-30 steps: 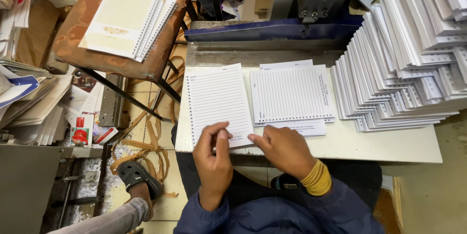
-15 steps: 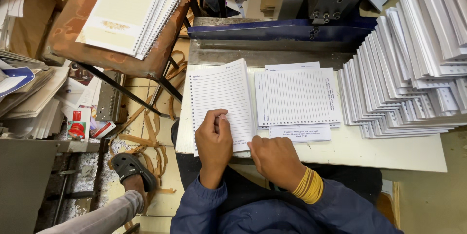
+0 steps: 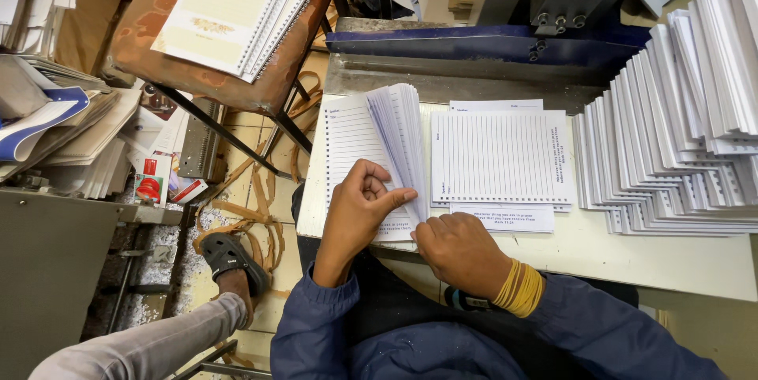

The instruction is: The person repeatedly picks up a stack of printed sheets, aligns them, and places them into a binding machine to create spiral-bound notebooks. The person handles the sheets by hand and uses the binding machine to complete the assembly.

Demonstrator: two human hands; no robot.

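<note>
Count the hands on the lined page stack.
2. The left hand pinches the lifted pages of the lined page stack; the right hand presses its lower edge. No other hands show.

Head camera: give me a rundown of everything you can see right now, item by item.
Stack of lined pages: one, white, on the table in front of the person, part of it fanned upright.
Flat lined sheets: a small pile, white, at the table's middle.
Staggered punched page bundles: many, white, at the table's right end.
Table: one, pale top.
Machine: one, blue and grey metal, behind the table.
Spiral notebooks: a few, cream covers, on the worn brown stool.
Loose paper piles: several, mixed colours, far left.
Sandalled foot: one, on the floor.
Left hand: thumb against the fanned pages.
Right hand: at the stack's lower edge, yellow bands on the wrist.
</note>
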